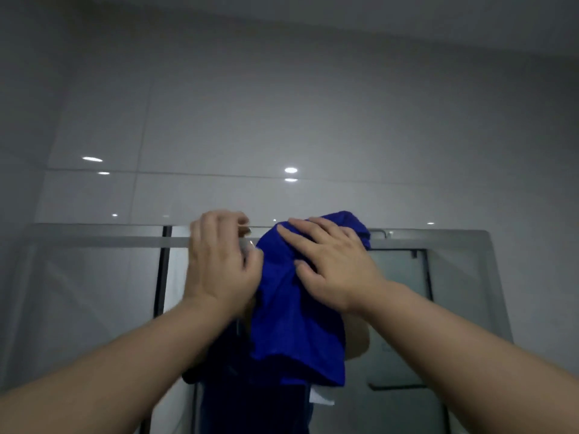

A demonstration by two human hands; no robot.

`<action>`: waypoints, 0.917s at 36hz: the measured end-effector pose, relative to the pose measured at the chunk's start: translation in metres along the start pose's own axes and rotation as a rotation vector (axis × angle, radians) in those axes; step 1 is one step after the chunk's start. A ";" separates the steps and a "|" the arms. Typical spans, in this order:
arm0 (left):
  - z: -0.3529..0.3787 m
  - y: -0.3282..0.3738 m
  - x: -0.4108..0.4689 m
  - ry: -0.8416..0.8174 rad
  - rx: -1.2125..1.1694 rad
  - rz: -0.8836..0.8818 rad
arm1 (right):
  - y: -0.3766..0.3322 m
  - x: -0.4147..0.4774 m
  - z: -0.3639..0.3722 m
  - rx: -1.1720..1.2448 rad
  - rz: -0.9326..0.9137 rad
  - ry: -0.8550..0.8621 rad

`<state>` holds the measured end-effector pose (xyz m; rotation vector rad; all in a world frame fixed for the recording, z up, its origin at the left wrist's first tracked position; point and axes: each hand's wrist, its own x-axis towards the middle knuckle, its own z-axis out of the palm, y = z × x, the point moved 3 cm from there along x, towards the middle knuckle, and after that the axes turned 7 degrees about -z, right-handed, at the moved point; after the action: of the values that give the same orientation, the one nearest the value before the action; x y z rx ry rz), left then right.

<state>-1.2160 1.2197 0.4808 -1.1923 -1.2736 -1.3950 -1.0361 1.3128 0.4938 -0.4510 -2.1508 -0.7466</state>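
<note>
Atop a rectangular frosted-edged wall mirror [103, 241], a left hand [219, 264] curls its fingers over the rim as a right hand [332, 264], fingers spread, presses a royal-blue microfibre cloth [297, 333] to the glass; steady, even pressure should prevent streaks.

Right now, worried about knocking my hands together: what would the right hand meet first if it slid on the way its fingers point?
Probably the left hand: the right hand, flat on the blue cloth, points up-left towards it.
</note>
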 end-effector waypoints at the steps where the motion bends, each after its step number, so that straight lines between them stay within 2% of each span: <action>1: 0.004 0.015 -0.011 -0.012 -0.025 0.092 | 0.004 0.005 -0.010 0.095 0.019 -0.018; 4: 0.029 0.057 -0.048 -0.166 0.003 0.319 | 0.018 0.017 -0.036 0.678 0.286 -0.034; 7: 0.054 0.088 -0.071 -0.268 0.227 0.262 | 0.031 0.022 -0.055 1.014 0.461 -0.091; 9: 0.064 0.101 -0.069 -0.309 0.265 0.216 | 0.044 0.025 -0.060 1.176 0.493 -0.021; 11: 0.067 0.101 -0.057 -0.287 0.279 0.185 | 0.057 0.026 -0.058 1.252 0.574 0.200; 13: 0.065 0.092 -0.047 -0.281 0.270 0.188 | 0.069 0.018 -0.049 1.037 0.613 0.524; 15: 0.064 0.078 -0.043 -0.296 0.259 0.257 | 0.064 -0.001 -0.037 0.670 0.562 0.730; 18: 0.058 0.053 -0.040 -0.297 0.253 0.324 | 0.048 -0.012 -0.007 0.449 0.443 0.700; 20: 0.052 0.039 -0.035 -0.270 0.264 0.336 | 0.041 -0.006 0.007 0.302 0.424 0.637; 23: 0.036 0.018 -0.025 -0.192 0.314 0.328 | 0.042 0.000 0.014 0.199 0.430 0.640; 27: 0.003 -0.021 -0.010 -0.066 0.391 0.189 | 0.044 -0.001 0.020 0.006 0.348 0.676; 33: -0.051 -0.102 0.017 0.081 0.508 -0.019 | 0.045 0.003 0.027 -0.037 0.371 0.638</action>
<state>-1.3237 1.1786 0.4810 -0.7698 -1.4700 -1.0312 -1.0292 1.3647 0.4988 -0.5269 -1.4111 -0.6123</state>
